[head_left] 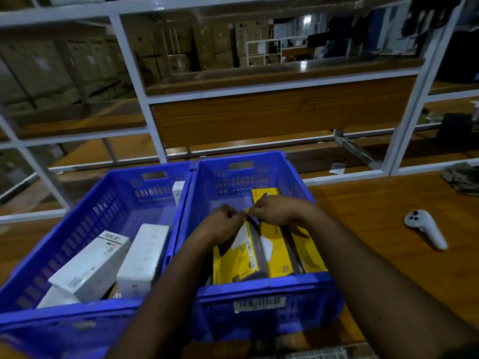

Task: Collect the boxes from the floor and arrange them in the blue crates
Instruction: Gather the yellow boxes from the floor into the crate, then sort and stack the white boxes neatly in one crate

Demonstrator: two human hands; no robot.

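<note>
1. Two blue crates stand side by side, touching, on a wooden table (388, 229): the left crate (85, 229) and the right crate (261, 283).
2. The left crate holds four white boxes that can be counted. One large printed white box (90, 265) lies tilted at about 7 o'clock in the crate; a second plain white box (141, 257) leans just beside it toward 3 o'clock. A third white box (55, 299) shows partly beneath the printed one. A small white box (178, 190) stands against the far wall at 1 o'clock.
3. The right crate holds yellow boxes standing on edge in a row. Three can be counted: one yellow box (233, 263) at 7 o'clock, a middle yellow box (276, 252), and a yellow box at the right wall (308, 247). Further items between them cannot be told apart.
4. A barcode label (259, 304) is fixed on the near wall of the right crate.
5. Both hands are inside the right crate, over its centre. The left hand (223, 221) and right hand (274, 209) meet fingertip to fingertip, fingers curled, pinching the top edge of the packaging in the row; which box exactly cannot be told.
6. One white handheld controller (425, 228) lies on the table at 3 o'clock, well apart from the crates.
7. White-framed shelving (134, 63) stands at 12 o'clock.
</note>
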